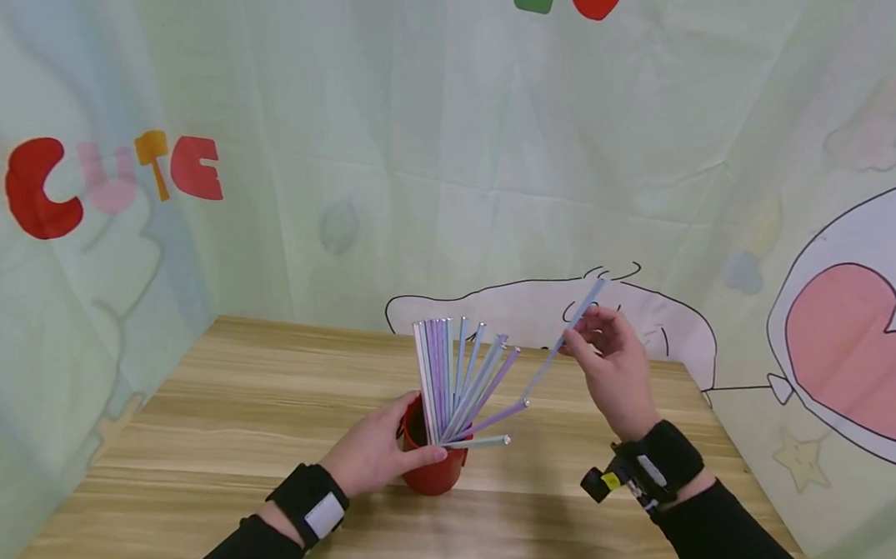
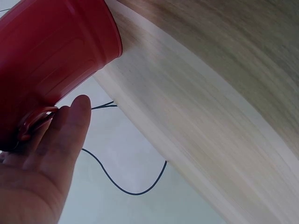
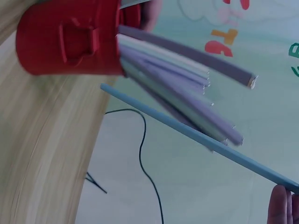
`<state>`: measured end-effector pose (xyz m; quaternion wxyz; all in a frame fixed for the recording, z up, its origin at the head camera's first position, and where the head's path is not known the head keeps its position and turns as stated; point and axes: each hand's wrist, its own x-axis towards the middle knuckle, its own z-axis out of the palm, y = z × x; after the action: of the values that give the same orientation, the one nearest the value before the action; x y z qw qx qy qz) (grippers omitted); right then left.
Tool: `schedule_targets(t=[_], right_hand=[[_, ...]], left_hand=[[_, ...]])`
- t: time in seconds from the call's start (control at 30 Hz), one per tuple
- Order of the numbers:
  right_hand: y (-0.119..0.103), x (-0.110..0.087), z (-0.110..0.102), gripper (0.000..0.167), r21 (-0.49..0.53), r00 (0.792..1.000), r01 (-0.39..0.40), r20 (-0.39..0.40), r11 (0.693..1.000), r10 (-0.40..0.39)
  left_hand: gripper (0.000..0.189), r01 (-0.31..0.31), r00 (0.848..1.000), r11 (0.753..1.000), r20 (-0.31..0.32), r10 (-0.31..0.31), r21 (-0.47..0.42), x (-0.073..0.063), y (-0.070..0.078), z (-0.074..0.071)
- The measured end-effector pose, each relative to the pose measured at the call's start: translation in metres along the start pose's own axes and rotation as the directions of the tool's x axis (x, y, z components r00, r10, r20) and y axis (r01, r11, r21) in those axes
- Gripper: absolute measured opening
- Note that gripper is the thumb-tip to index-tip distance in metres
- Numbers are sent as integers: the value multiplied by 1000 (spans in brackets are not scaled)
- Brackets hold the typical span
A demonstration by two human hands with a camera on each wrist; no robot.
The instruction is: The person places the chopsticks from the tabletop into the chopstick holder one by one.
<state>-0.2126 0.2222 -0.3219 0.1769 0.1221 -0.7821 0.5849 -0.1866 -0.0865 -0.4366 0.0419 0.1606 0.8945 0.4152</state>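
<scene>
A small red bucket (image 1: 433,479) stands on the wooden table, with several thin straw-like sticks (image 1: 444,371) in white, purple and blue fanning out of its top. My left hand (image 1: 376,447) holds the bucket from the left, thumb across the front near the rim. In the left wrist view, fingers (image 2: 70,133) lie beside the bucket's side handle (image 2: 35,121). To the right and above, my right hand (image 1: 615,372) pinches a pale blue straw-like stick (image 1: 584,305) between thumb and fingers. Its lower end is outside the bucket in the right wrist view, apart from the bucket wall (image 3: 44,42).
The wooden tabletop (image 1: 263,388) extends around the bucket to its back edge. Behind it and at both sides hangs a pale printed cloth (image 1: 454,146) with cartoon letters and a heart balloon. A purple stick (image 1: 498,417) leans far out to the right.
</scene>
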Motion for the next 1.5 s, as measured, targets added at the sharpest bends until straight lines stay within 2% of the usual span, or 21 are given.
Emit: schedule_targets(t=[0.17, 0.43, 0.73, 0.97, 1.3, 1.5], right_hand=[[-7, 2, 9, 34, 69, 999, 45, -16, 997, -44], [-8, 0, 19, 32, 131, 1000, 21, 4, 991, -21], [3, -8, 29, 32, 195, 999, 9, 30, 981, -15], [13, -16, 35, 34, 190, 998, -24, 53, 982, 15], [26, -28, 42, 36, 171, 990, -115, 100, 979, 99], [35, -35, 47, 33, 147, 987, -129, 113, 981, 113]], left_hand=[[94, -3, 1000, 1000, -5, 3, 1, 0, 1, 0], [93, -8, 1000, 1000, -11, 8, 6, 0, 0, 0], [92, -3, 1000, 1000, -4, 3, 0, 0, -1, 0], [92, 0, 1000, 1000, 3, 0, -10, 0, -2, 0], [91, -1, 1000, 1000, 7, 1, -11, 1, -1, 0], [92, 1, 1000, 1000, 8, -1, -13, 1, -1, 0]])
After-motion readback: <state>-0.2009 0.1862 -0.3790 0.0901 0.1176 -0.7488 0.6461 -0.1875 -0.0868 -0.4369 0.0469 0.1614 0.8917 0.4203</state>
